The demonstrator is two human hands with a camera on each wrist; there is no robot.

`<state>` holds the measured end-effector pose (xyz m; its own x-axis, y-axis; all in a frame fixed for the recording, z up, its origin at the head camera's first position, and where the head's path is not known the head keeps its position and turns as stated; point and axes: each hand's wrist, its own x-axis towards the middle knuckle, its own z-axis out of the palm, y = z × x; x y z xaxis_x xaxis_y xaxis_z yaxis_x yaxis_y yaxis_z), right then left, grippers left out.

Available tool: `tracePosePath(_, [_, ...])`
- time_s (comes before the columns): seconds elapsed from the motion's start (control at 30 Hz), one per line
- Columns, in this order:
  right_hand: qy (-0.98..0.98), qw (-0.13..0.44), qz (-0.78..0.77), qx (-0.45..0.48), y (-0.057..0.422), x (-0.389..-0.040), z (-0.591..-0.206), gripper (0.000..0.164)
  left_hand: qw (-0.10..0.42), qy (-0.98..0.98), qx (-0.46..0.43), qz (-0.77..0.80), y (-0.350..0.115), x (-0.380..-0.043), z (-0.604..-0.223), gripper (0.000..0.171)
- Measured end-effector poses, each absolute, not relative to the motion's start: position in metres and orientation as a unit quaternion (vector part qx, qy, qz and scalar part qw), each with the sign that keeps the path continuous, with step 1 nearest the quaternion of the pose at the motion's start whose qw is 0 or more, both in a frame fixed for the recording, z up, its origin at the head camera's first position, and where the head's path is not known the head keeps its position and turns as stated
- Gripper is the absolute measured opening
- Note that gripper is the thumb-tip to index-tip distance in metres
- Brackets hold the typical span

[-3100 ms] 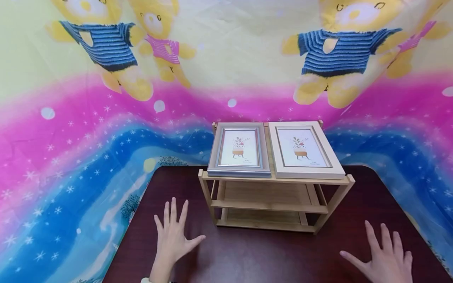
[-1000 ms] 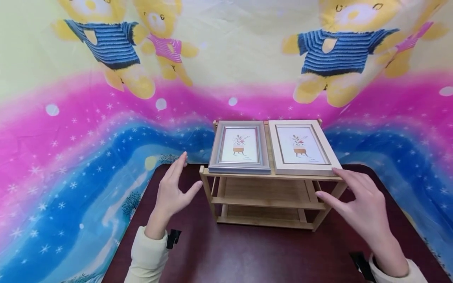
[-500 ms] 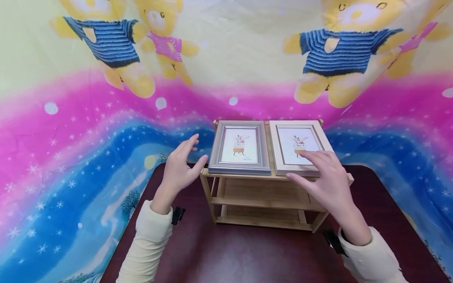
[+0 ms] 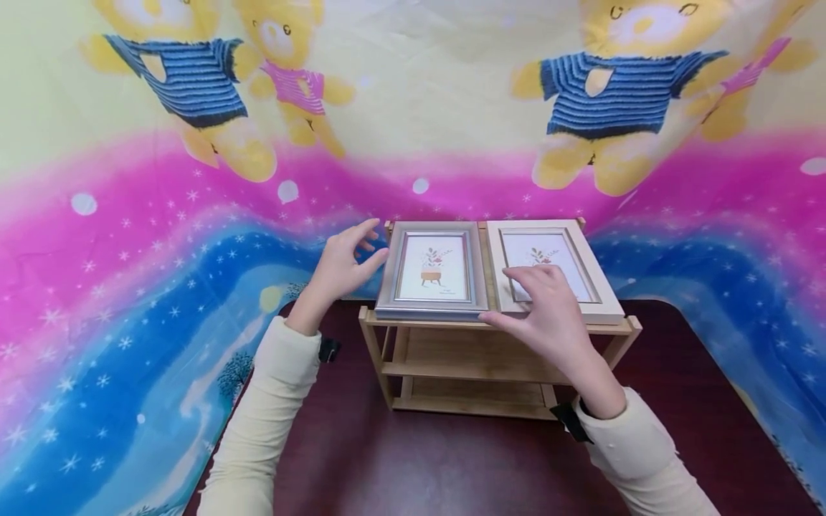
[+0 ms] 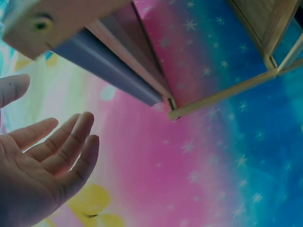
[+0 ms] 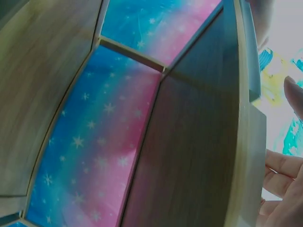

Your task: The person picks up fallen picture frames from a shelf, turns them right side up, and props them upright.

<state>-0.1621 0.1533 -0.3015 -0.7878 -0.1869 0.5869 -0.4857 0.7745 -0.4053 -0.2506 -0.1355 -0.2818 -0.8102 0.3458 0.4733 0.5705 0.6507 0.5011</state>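
Two picture frames lie flat, side by side, on the top of a small wooden rack [image 4: 477, 373]. The grey-silver picture frame [image 4: 387, 297] is on the left and the white picture frame [image 4: 603, 304] on the right; each shows a potted plant print. My left hand [image 4: 342, 265] hovers at the left edge of the silver frame, fingers loosely bent, holding nothing; the left wrist view shows a gap to the rack. My right hand [image 4: 548, 304] is over the near part of the white frame, hiding some of its print, thumb by the silver frame's near right corner. Whether it touches is unclear.
The rack stands on a dark red-brown table [image 4: 426, 466] and has two lower shelves [image 4: 477, 351] under the top. Behind and around the table hangs a cloth backdrop [image 4: 426, 129] printed with bears and snowflakes.
Both hands have come from wide apart near the table's front up to the rack. The right hand has swept left across the white frame; the left hand has risen beside the silver one. Both frames stay put.
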Motion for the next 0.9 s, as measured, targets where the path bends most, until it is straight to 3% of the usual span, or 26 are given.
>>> tracePosePath(0.2, [-0.919, 0.240, 0.251, 0.185, 0.146, -0.166, -0.303, 0.073, 0.104, -0.884, -0.243, -0.386, -0.130, -0.282, -0.287, 0.049])
tracePosePath(0.4, [-0.932, 0.233, 0.208, 0.183, 0.139, -0.169, -0.305, 0.076, 0.078, -0.899, -0.216, -0.373, -0.126, -0.308, -0.295, 0.047])
tracePosePath(0.9, [-0.941, 0.230, 0.187, 0.165, 0.130, -0.170, -0.306, 0.071, -0.054, -0.888, -0.161, -0.426, -0.120, -0.324, -0.305, 0.059])
